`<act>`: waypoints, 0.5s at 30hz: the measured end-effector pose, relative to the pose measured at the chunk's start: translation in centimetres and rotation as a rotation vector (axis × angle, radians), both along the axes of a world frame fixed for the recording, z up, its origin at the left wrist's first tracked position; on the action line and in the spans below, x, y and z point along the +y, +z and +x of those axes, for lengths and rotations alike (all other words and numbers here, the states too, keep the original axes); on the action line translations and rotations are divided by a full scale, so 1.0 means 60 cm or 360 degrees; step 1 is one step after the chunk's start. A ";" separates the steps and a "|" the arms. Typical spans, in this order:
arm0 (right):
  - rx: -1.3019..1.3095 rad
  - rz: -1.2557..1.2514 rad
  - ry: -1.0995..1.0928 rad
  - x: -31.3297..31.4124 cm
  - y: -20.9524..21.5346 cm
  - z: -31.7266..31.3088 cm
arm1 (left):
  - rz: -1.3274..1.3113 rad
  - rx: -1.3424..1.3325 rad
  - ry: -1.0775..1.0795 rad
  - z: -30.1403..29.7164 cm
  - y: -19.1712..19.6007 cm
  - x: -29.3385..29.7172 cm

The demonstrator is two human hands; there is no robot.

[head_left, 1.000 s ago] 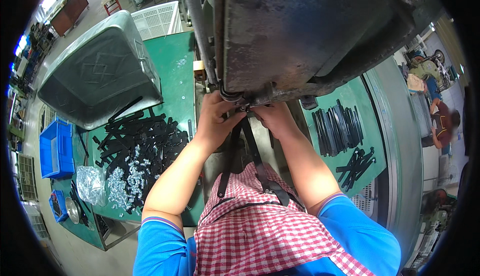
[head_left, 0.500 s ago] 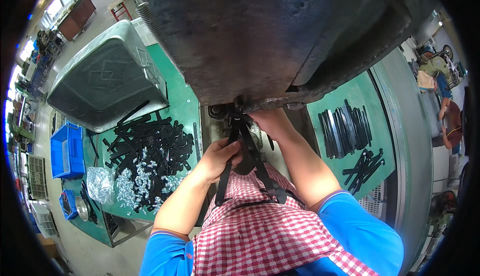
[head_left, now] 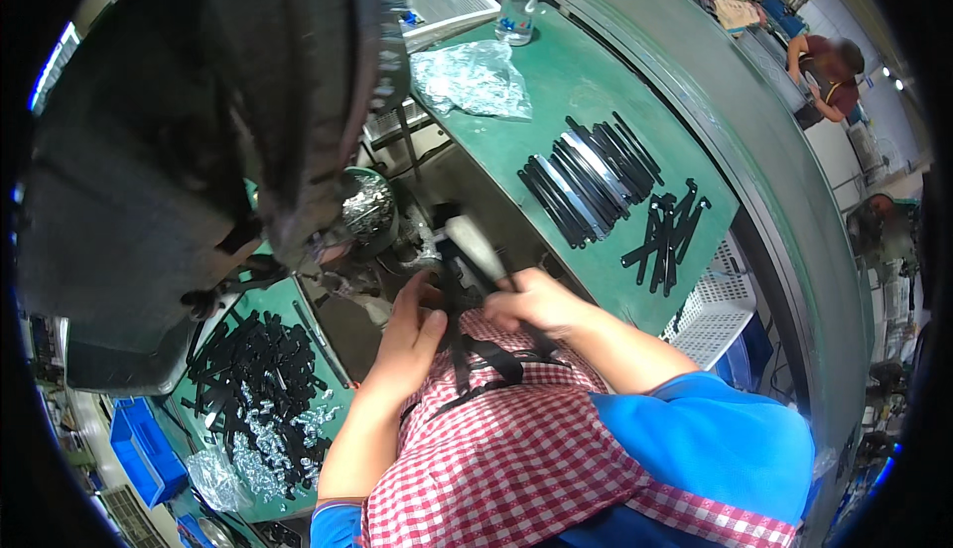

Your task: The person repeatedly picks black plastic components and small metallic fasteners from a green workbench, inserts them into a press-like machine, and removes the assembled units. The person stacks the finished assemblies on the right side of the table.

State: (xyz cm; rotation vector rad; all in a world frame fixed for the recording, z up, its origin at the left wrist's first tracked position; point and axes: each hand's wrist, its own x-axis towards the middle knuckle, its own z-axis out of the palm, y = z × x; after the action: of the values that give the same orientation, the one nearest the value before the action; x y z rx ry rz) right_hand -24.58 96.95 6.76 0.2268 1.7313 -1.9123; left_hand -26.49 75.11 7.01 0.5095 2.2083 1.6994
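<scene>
Two long black flat strips [head_left: 454, 335], meeting near their upper end, stand between my hands in front of the machine. Closed around the right-hand strip is my right hand [head_left: 536, 304], slightly smeared by motion. My left hand [head_left: 405, 338] is at the left strip, thumb and fingers bent towards it; its grip is partly hidden. A pale blurred patch [head_left: 476, 245] shows by the strips' upper part; I cannot make out what it is. Both hands are just above my red checked apron [head_left: 496, 439], apart from the machine.
A big dark machine [head_left: 129, 171] fills the left. Beside it is a round container of small metal parts [head_left: 367, 205]. On the green table lie a row of black strips [head_left: 586, 181], a plastic bag [head_left: 475, 78] and a jar [head_left: 518, 7]. Black strips [head_left: 263, 364] and fasteners [head_left: 260, 439] are heaped left.
The view has swung to the right. My right hand has come back from under the machine, and the black strips are now away from it. My left hand stays beside the left strip.
</scene>
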 end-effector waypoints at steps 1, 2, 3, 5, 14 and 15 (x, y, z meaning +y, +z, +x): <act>-0.0032 -0.0058 -0.0261 0.044 -0.032 0.018 | -0.0077 -0.0094 -0.0111 0.001 -0.013 0.007; -0.0204 -0.0141 -0.0577 0.081 -0.034 0.033 | 0.0008 -0.0221 -0.0133 0.003 -0.021 0.016; -0.0202 -0.0200 -0.0853 0.124 -0.062 0.048 | -0.0003 -0.0273 -0.0178 0.007 -0.030 0.021; -0.0212 -0.0086 -0.1207 0.215 -0.087 0.077 | -0.0028 -0.0385 -0.0239 0.013 -0.053 0.023; -0.0531 -0.0187 -0.1751 0.382 -0.190 0.137 | -0.0236 -0.0364 0.0009 0.039 -0.080 0.030; -0.0579 -0.0247 -0.1735 0.358 -0.185 0.129 | -0.0322 -0.0314 0.0094 0.039 -0.083 0.015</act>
State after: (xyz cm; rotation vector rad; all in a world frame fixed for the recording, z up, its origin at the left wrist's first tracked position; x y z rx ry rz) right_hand -16.84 118.43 -4.35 1.6053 1.2606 -2.4440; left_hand -24.15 76.02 2.04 0.2186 2.2360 1.4621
